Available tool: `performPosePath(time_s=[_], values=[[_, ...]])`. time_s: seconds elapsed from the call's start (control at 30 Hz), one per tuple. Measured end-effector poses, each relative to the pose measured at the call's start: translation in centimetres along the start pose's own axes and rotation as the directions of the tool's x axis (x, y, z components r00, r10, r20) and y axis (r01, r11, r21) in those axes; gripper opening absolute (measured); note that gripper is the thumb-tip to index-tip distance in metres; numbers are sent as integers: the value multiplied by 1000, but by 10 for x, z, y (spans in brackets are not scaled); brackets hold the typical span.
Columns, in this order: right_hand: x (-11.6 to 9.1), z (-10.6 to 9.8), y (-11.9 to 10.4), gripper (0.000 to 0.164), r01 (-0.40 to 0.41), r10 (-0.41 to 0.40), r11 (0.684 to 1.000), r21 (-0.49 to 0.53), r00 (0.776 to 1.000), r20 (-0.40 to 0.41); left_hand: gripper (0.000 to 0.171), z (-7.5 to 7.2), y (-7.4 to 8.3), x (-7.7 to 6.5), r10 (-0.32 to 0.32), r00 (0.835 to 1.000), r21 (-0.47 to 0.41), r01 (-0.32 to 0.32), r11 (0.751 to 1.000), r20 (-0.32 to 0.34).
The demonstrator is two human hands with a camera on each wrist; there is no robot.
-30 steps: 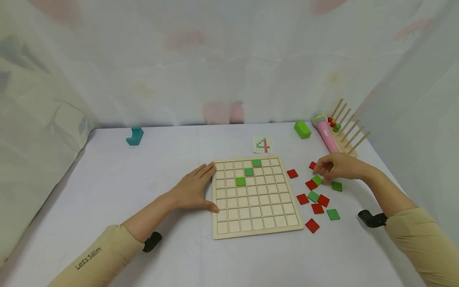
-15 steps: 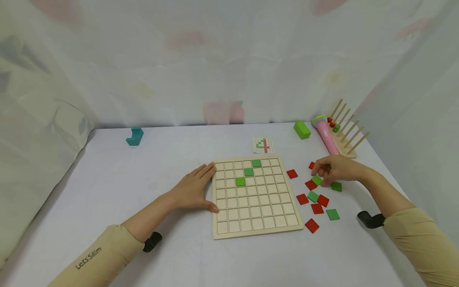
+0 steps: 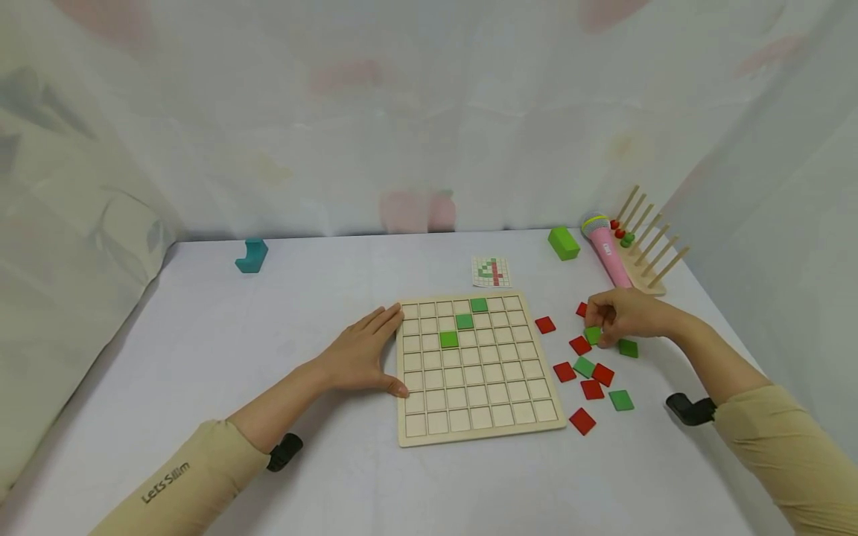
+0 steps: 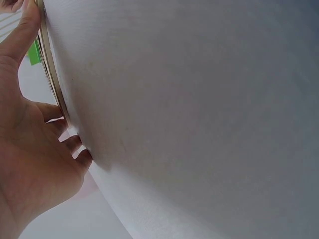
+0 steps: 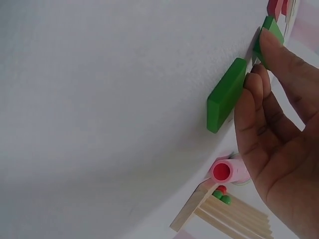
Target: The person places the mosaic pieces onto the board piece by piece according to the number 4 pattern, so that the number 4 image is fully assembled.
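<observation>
My left hand rests at the left edge of a wooden grid board, fingers straight near the top corner and thumb on the lower rim. In the left wrist view the thumb and fingertips touch the board's edge. Three green tiles lie in a diagonal on the board, the lowest being a bright green tile. To the board's right, my right hand pinches a green square tile between thumb and fingers. Another green tile lies just beside the curled fingers in the right wrist view.
Several red and green tiles lie right of the board, among them a red tile. A pattern card lies behind the board. Farther back are a green block, a pink toy microphone, a pegged wooden stand and a teal block.
My right thumb and fingers have closed on the green tile, which has shifted slightly and come away from the red tile beside it. My left hand has stayed in place.
</observation>
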State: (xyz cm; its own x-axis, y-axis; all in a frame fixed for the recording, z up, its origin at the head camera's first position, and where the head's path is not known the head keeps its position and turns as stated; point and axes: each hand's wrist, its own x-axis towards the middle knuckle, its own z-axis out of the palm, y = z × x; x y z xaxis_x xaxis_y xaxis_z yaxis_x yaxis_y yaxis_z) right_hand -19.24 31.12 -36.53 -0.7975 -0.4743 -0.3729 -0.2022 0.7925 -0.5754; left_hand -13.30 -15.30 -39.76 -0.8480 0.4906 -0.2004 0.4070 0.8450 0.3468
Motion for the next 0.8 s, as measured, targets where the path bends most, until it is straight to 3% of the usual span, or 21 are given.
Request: performPosePath(time_s=[0.23, 0.5, 0.8], values=[[0, -4, -2, 20, -14, 12, 998, -64, 1000, -25, 131, 1, -1, 1, 1, 1000, 1, -1, 1000, 0], [-3, -10, -7, 17, 1, -2, 998, -55, 1000, -26, 132, 1, -1, 1, 4, 1000, 2, -4, 1000, 0], [-2, -11, -18, 15, 52, -56, 998, -39, 992, -113, 131, 1, -1, 1, 3, 1000, 12, -3, 1000, 0]])
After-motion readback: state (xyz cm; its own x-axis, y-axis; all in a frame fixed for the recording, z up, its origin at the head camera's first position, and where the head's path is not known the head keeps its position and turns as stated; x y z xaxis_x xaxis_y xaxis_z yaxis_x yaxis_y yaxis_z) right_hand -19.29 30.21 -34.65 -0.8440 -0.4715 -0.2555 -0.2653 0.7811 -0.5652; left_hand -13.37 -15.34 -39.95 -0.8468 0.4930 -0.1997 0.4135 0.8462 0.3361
